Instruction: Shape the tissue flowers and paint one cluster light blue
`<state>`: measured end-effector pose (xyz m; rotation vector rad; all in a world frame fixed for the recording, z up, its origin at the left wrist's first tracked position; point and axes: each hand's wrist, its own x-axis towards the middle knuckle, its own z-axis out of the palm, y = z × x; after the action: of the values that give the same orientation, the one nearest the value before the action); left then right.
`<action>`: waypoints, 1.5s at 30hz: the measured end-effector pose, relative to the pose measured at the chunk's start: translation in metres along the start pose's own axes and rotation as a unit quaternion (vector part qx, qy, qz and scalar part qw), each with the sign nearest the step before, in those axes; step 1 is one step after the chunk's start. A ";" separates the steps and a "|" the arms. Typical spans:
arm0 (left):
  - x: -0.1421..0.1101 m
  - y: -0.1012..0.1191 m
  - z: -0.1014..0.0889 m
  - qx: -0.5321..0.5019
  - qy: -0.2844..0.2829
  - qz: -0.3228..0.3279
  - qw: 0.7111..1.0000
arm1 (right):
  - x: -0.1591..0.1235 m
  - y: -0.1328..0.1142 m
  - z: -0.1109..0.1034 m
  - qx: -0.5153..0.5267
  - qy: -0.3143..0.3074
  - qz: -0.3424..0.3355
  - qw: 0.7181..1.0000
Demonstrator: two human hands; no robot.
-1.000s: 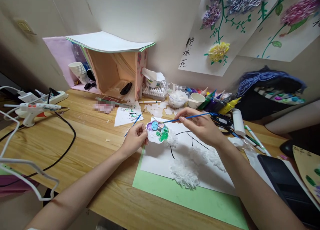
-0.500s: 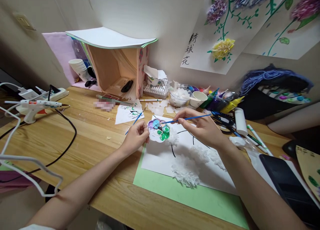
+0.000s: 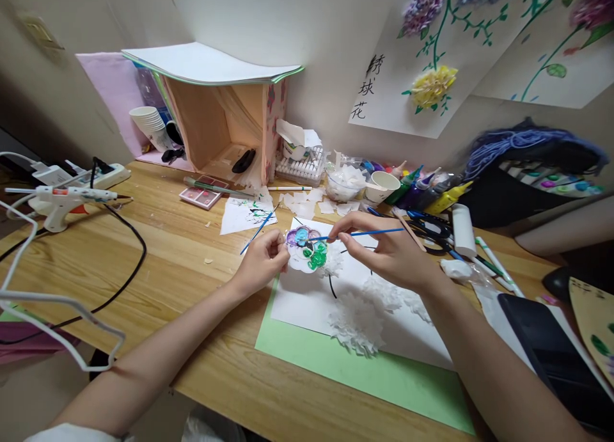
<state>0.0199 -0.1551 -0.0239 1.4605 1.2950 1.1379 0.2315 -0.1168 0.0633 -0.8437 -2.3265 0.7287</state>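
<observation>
Pinched at its left rim, a small flower-shaped paint palette (image 3: 293, 260) is held up by my left hand (image 3: 263, 256). Purple, blue, black and green paint fill its wells. My right hand (image 3: 384, 247) grips a thin blue paintbrush (image 3: 369, 232), its tip pointing left over the palette's wells. Below both hands lies a white sheet (image 3: 307, 307) with black curved lines and several ruffled white paper flowers (image 3: 357, 323) on it. A green sheet (image 3: 345, 371) sits underneath. My right hand and forearm hide part of the white sheet.
Another blue brush (image 3: 259, 231) rests on a paint-smeared paper (image 3: 240, 215). Behind stand a bowl of white paper pieces (image 3: 344, 185), a paper cup (image 3: 382, 187) and paint bottles (image 3: 448, 199). A glue gun (image 3: 62, 202) with cables is at left; scissors (image 3: 432, 234) and a phone (image 3: 551, 352) are at right.
The view has shifted slightly. The brush stays over the palette, with its tip moved a little within the wells; both hands keep their hold.
</observation>
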 end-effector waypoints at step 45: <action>-0.002 0.000 0.000 0.103 -0.004 0.033 0.994 | -0.001 -0.005 0.012 -0.059 0.021 -0.029 0.998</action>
<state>0.0201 -0.1569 -0.0238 1.6680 1.3997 1.0644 0.2223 -0.1239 0.0574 -0.8297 -2.3649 0.5489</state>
